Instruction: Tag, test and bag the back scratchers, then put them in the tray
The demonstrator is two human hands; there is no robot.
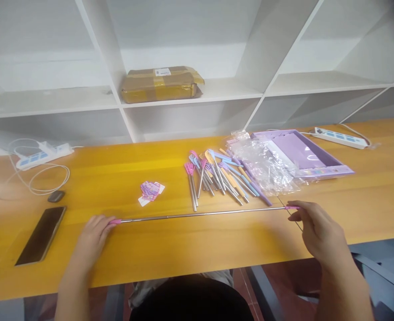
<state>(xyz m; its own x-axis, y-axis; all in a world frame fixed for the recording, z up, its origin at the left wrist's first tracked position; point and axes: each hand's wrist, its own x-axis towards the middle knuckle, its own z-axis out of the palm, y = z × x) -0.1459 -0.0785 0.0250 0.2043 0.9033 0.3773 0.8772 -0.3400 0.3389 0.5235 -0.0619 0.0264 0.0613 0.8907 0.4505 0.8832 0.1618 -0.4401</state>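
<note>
A long thin silver rod (200,214) with pink ends stretches level between my hands, close above the table's front part. My left hand (95,234) is closed on its left pink end. At the right, my right hand (317,227) pinches the other pink end between thumb and fingers. Behind the rod lies a pile of back scratchers (217,174) with pink, blue, orange and purple parts and silver shafts. Small pink and purple cards (150,191) lie in a heap left of the pile.
Clear plastic wrapping (270,165) lies against a purple box (329,171) at the back right. Power strips (342,137) sit at both sides. A phone (40,236) and a small dark object (55,196) lie left. A taped parcel (160,84) rests on the white shelf (227,88).
</note>
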